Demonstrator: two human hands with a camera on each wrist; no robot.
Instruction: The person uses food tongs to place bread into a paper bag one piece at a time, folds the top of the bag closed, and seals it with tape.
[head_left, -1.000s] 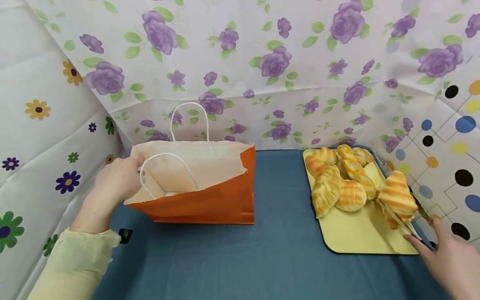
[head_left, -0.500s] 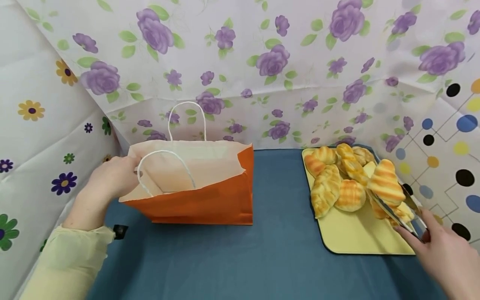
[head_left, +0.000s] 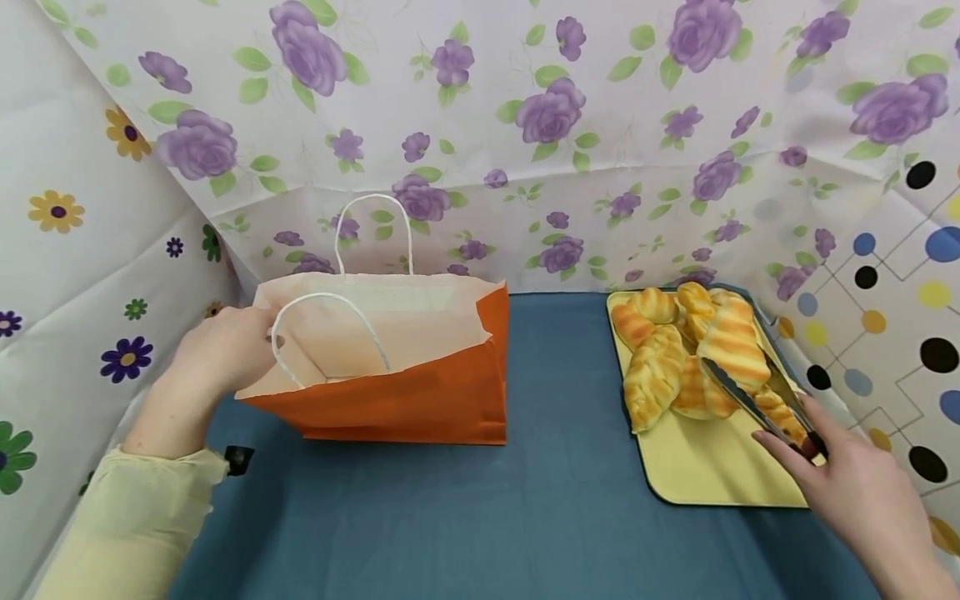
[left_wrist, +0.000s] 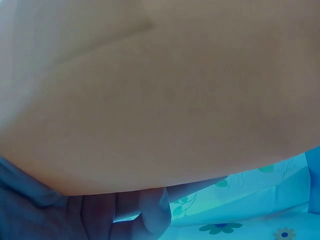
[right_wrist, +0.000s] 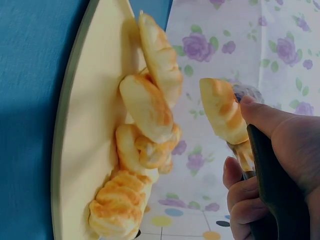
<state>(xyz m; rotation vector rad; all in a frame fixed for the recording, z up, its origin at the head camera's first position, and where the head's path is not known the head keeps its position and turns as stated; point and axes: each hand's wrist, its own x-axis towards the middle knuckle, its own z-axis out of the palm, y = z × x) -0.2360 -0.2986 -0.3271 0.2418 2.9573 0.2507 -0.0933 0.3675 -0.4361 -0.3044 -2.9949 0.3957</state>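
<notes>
At the left of the head view, my left hand (head_left: 228, 350) grips the left edge of an orange paper bag (head_left: 408, 408), whose mouth gapes and whose white handles stand up. In the left wrist view, curled fingers (left_wrist: 155, 212) show below the bag's large blurred side (left_wrist: 165, 110). My right hand (head_left: 862, 479) holds metal tongs with black handles (right_wrist: 275, 175). Between the tongs' tips is a striped bread roll (head_left: 733, 342), raised above the other breads in the head view; the right wrist view shows this bread roll (right_wrist: 220, 110) apart from the tray.
A yellow tray (head_left: 697, 475) with a dark rim stands at the right, with several breads, including a braided one (head_left: 654, 379). Blue cloth (head_left: 562, 400) covers the table between bag and tray. Patterned sheets (head_left: 487, 117) hang close behind and on both sides.
My right hand has moved left with the tongs, carrying the bread roll from the tray's right side over the other breads. The left hand keeps its hold on the bag.
</notes>
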